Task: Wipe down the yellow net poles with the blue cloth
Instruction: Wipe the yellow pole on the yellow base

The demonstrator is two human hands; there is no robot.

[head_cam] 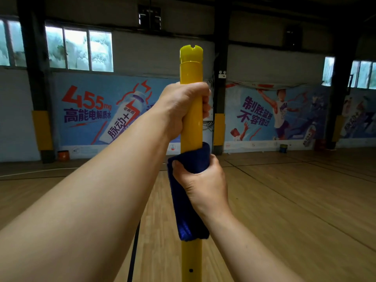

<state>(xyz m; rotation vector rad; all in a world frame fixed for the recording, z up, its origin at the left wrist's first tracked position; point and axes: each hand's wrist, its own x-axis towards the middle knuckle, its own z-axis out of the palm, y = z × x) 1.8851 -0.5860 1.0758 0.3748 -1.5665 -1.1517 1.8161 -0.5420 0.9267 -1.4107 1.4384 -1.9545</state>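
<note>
We see the left hand (183,106) wrapped around the upright yellow pole (191,129) near its top; below, the right hand (205,184) clasps the blue cloth (189,200) around it.

1 pole (191,123), 1 cloth (188,200), 2 hands (181,106)

Left arm: bare forearm reaching from the lower left up toward the centre, ending in the left hand (183,106), the higher of the two, fingers curled tight round the yellow pole (191,127) with knuckles facing the camera. Right arm: bare forearm rising from the lower right, the right hand (205,184) sitting below the left, thumb and fingers clamping the blue cloth (189,200) against the pole.
</note>
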